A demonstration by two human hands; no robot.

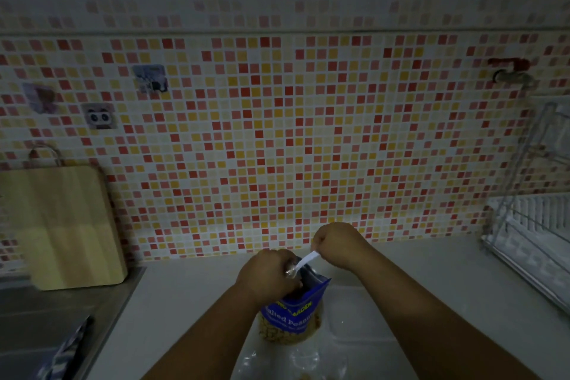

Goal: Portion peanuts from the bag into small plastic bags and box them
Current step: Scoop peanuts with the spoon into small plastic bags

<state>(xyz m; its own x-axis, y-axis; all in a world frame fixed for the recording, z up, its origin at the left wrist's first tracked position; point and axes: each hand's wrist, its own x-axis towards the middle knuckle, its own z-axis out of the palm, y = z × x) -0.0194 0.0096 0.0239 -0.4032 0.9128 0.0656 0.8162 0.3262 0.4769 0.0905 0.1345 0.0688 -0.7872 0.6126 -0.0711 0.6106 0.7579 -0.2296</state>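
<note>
A blue bag of salted peanuts (pixel 291 315) stands upright on the pale counter, its clear lower window showing nuts. My left hand (pixel 266 276) grips the bag's open top on the left side. My right hand (pixel 337 245) holds the handle of a white plastic spoon (pixel 303 262) whose bowl dips into the bag's mouth. In front of the bag, at the bottom edge, lie clear small plastic bags (pixel 287 362), one with a few peanuts in it. A clear plastic box (pixel 357 315) sits right of the bag, hard to make out in the dim light.
A wooden cutting board (pixel 66 225) leans on the mosaic-tiled wall at the left, above a steel sink (pixel 46 324) with a patterned cloth (pixel 66 352). A wire dish rack (pixel 536 219) stands at the right on the counter (pixel 185 302).
</note>
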